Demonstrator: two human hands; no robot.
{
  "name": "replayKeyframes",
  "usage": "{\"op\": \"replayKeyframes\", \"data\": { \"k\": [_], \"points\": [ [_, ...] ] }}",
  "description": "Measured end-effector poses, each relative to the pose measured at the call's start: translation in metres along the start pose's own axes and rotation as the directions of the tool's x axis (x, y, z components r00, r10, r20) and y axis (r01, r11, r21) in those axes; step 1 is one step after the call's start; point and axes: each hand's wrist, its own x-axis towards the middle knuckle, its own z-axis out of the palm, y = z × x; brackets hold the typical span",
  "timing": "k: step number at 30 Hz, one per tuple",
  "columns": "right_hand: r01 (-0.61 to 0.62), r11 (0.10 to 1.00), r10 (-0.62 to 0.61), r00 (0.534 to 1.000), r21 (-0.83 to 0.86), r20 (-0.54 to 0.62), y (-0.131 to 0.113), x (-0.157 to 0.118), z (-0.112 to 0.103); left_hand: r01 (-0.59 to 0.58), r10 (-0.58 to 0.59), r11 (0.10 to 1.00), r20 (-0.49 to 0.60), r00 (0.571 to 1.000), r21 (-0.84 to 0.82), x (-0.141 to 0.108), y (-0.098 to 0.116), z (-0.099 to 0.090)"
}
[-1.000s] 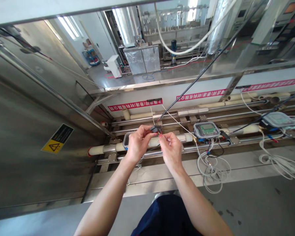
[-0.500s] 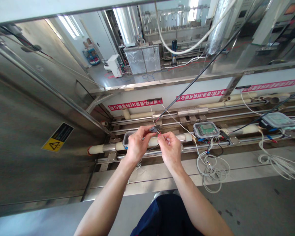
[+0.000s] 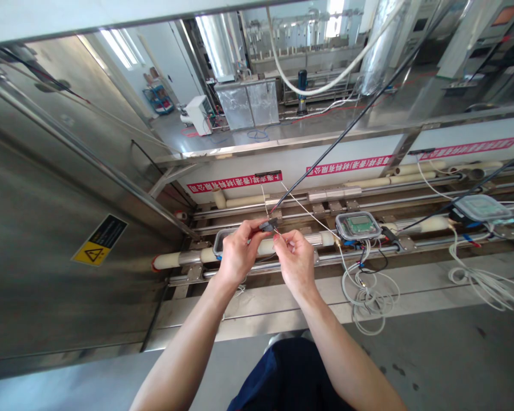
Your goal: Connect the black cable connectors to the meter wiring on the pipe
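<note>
My left hand (image 3: 239, 251) pinches a small dark grey connector block (image 3: 268, 225) between thumb and fingers. A black cable (image 3: 342, 134) comes down from the upper right to this block, with a bit of red wire near its end. Close on its right, my right hand (image 3: 297, 260) is closed in a pinch on a thin light wire (image 3: 279, 233) at the block's lower side. Both hands are above a cream pipe (image 3: 265, 248) lying along metal rails. Partly hidden behind my left hand is a clear-lidded box (image 3: 218, 242). The wire's tip cannot be made out.
To the right sit a clear-lidded box with a green circuit board (image 3: 358, 225) and a similar box (image 3: 482, 209). Coiled white cables (image 3: 370, 297) hang over the metal ledge (image 3: 257, 305). A steel wall with a warning label (image 3: 99, 240) stands at left; a window is ahead.
The hands stay almost in place, with only a slight shift of the fingers around the connector block and wire. The whole view has moved a little.
</note>
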Motion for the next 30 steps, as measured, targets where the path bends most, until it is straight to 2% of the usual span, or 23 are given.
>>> {"op": "replayKeyframes", "data": {
  "k": [4, 9, 15, 21, 24, 30],
  "points": [
    [0.007, 1.0, -0.007, 1.0, -0.012, -0.004, 0.0, 0.0, 0.0, -0.025, 0.025, 0.999, 0.007, 1.0, 0.024, 0.0, 0.001, -0.001],
    [0.006, 0.999, -0.006, 1.0, 0.038, 0.006, -0.003, -0.002, 0.0, 0.005, -0.005, 1.0, 0.021, 1.0, 0.018, 0.0, 0.001, -0.002],
    [0.01, 0.996, -0.012, 1.0, 0.086, 0.017, -0.001, -0.002, -0.001, 0.065, -0.053, 0.986, 0.078, 0.996, -0.154, -0.002, 0.001, 0.0],
    [0.001, 0.995, -0.002, 1.0, 0.104, 0.013, 0.0, -0.003, -0.004, 0.052, -0.021, 0.96, 0.114, 0.993, -0.276, -0.005, 0.005, 0.002],
    [0.003, 0.996, -0.004, 1.0, 0.085, 0.004, -0.001, -0.003, -0.004, 0.062, -0.026, 0.959, 0.134, 0.991, -0.275, -0.007, 0.005, 0.002],
    [-0.007, 0.998, 0.007, 1.0, 0.07, 0.003, -0.001, -0.003, -0.005, 0.093, -0.076, 0.979, 0.096, 0.992, -0.183, -0.01, 0.004, 0.005]
  ]
}}
